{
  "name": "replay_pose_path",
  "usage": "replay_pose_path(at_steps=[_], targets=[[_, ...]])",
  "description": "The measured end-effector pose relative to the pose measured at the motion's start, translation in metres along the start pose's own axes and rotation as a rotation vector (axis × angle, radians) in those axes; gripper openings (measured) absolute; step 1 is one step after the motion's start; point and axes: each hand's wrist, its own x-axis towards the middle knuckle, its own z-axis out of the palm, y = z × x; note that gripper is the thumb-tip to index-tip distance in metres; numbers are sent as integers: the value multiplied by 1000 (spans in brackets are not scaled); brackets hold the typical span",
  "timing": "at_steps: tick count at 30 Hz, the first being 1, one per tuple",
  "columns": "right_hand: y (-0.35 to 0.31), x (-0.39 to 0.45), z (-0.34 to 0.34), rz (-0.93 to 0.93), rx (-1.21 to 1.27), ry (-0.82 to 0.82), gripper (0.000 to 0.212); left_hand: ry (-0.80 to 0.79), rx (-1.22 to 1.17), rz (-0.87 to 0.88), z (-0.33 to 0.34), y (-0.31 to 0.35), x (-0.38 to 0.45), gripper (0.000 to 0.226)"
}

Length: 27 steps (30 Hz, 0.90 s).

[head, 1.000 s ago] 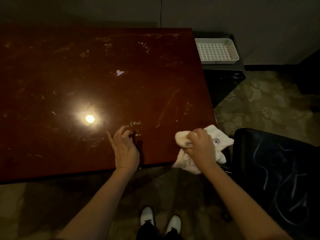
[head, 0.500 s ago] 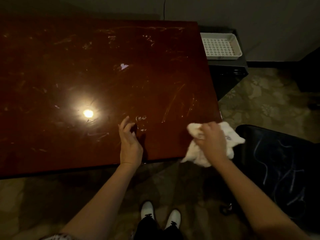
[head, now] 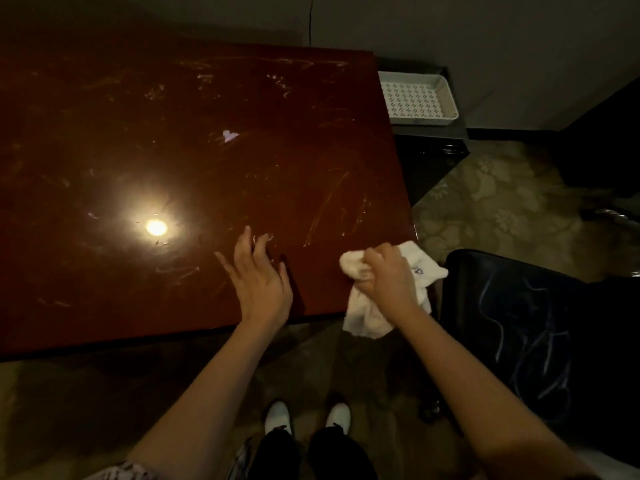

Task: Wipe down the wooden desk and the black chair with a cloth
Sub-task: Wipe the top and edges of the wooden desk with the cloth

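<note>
Spreading over the counter (head: pixel 145 140) from nine o'clock to about two o'clock are pale smears and streaks, with a lamp glare sitting near eight o'clock. Nothing is standing on the top, so it is offering free room for long strokes toward twelve o'clock, though the glare is likely hiding marks and some could be missed.

Hovering or resting near the counter's near edge at six o'clock is the left hand (head: pixel 259 282), its fingers (head: pixel 245 244) spread and relaxed, holding nothing; whether the palm is touching the surface I cannot tell. A wide sweep of the cloth could be running into it.

Sitting at four o'clock, right at the counter's near right corner, is the right hand (head: pixel 388 275), its fingers curled and bunching the cloth (head: pixel 367 317). Most of the cloth is hanging off the near edge and only a small wad is meeting the top, so each pass is probably cleaning a narrow strip and smearing rather than lifting. A loose tail could also be catching on the corner.

Lying beyond the right edge at one o'clock is a white tray (head: pixel 450 109) on a dark cabinet (head: pixel 429 157), close enough that a hard stroke could be overshooting toward it. Waiting at four o'clock, just beside the cloth, is the chair (head: pixel 519 323), streaked pale and apparently not yet wiped.
</note>
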Motion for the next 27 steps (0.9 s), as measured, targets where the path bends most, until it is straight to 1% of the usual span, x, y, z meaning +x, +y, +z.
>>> replay_pose_path(at_steps=[4, 7, 8, 10, 12, 14, 17, 19, 21, 24, 25, 27], targets=[[24, 57, -11, 139, -22, 91, 32, 81, -21, 41, 20, 45, 21, 55], [18, 48, -7, 227, 16, 121, 31, 86, -22, -10, 40, 63, 30, 54], [17, 34, -3, 207, 23, 115, 31, 84, -18, -27, 46, 66, 30, 53], [20, 12, 1, 101, 6, 95, 38, 66, 21, -38, 55, 70, 26, 49], [33, 18, 1, 5, -23, 79, 47, 42, 63, -36, 60, 72, 23, 45], [40, 47, -3, -45, -30, 72, 47, 41, 85, -40, 62, 72, 25, 43], [40, 111, -8, -53, -22, 126, 42, 56, 117, -68, 64, 71, 27, 41], [39, 153, -13, -64, -20, 118, 40, 65, 120, -73, 65, 72, 27, 39], [38, 164, -14, -52, 2, 99, 39, 82, 106, -79, 65, 73, 27, 37], [31, 115, -10, -70, 9, 88, 39, 97, 57, -116, 62, 75, 28, 31], [29, 91, -7, -118, 12, 74, 40, 96, 44, -126, 61, 76, 29, 30], [30, 57, -3, -285, 10, 28, 49, 88, 23, -151, 59, 77, 30, 33]])
